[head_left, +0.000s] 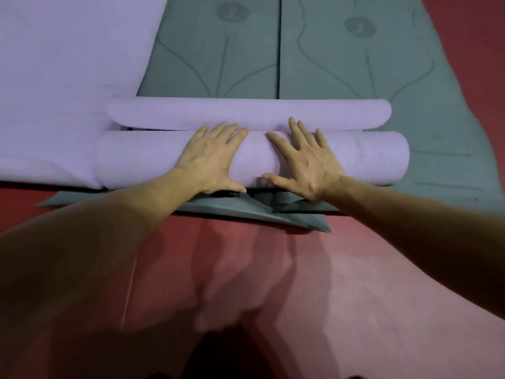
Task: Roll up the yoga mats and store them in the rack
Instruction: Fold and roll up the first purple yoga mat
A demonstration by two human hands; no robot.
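Observation:
A lilac yoga mat roll [377, 157] lies crosswise in front of me, on top of grey-green mats. My left hand [210, 157] and my right hand [303, 160] press flat on the middle of this roll, fingers straight and spread, thumbs at its near side. A second, thinner lilac roll [246, 113] lies just beyond it, touching my fingertips. Flat lilac mat [68, 72] spreads out to the left.
Two grey-green mats [341, 67] with a leaf pattern lie side by side beyond the rolls. A grey-green mat corner [306, 220] is folded under the near roll. Red floor mat [328, 296] covers the foreground. No rack is in view.

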